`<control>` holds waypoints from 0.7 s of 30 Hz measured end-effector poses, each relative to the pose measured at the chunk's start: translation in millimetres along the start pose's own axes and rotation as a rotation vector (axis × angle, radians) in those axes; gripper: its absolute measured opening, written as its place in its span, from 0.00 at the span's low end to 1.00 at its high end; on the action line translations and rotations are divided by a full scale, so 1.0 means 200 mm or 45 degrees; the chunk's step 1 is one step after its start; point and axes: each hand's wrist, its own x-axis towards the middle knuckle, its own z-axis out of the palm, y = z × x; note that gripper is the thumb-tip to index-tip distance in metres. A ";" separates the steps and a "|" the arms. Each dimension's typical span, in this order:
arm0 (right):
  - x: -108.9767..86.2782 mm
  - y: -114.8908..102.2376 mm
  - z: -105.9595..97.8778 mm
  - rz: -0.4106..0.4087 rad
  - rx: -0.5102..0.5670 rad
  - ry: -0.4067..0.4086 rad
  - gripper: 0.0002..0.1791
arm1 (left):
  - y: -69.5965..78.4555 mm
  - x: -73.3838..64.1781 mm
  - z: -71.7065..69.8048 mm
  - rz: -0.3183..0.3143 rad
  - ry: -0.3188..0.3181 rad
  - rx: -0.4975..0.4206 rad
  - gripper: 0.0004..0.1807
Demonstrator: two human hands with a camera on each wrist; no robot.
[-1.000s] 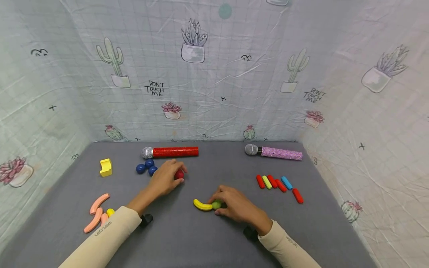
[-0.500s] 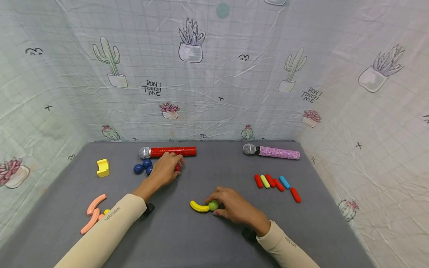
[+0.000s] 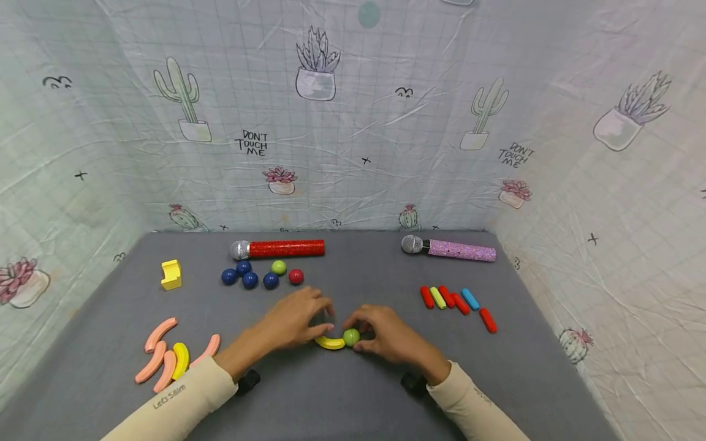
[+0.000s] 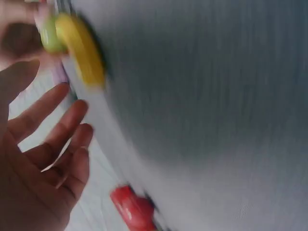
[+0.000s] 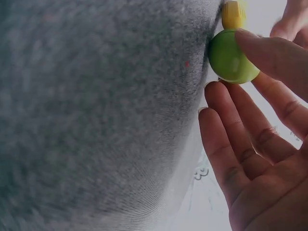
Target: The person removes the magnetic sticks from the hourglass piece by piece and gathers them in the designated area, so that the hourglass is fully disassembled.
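In the head view my right hand pinches a small green ball between thumb and finger, low over the grey table. Its thumb lies against the green ball in the right wrist view. A yellow toy banana touches or nearly touches the ball's left side. Over the banana's left end hovers my left hand, fingers apart and loosely bent. The left wrist view shows that hand holding nothing, with the banana just beyond its fingertips; that view is blurred.
A red ball, another green ball and several blue balls sit before a red microphone. A purple microphone and several short sticks lie right. Pink curved pieces and a yellow block lie left.
My left hand has let go of the red ball beside the blue balls and come toward me, to the banana. My right hand stays at the green ball.
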 end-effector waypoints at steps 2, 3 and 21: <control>0.00 0.00 0.00 0.009 0.018 0.003 0.19 | 0.05 -0.02 0.03 0.065 -0.061 0.009 0.15; 0.00 0.00 0.00 0.014 0.018 0.002 0.19 | 0.07 -0.03 0.04 0.093 -0.075 0.027 0.16; 0.01 -0.01 0.02 0.015 -0.065 0.039 0.17 | 0.05 -0.22 0.06 -0.093 -0.136 -0.203 0.23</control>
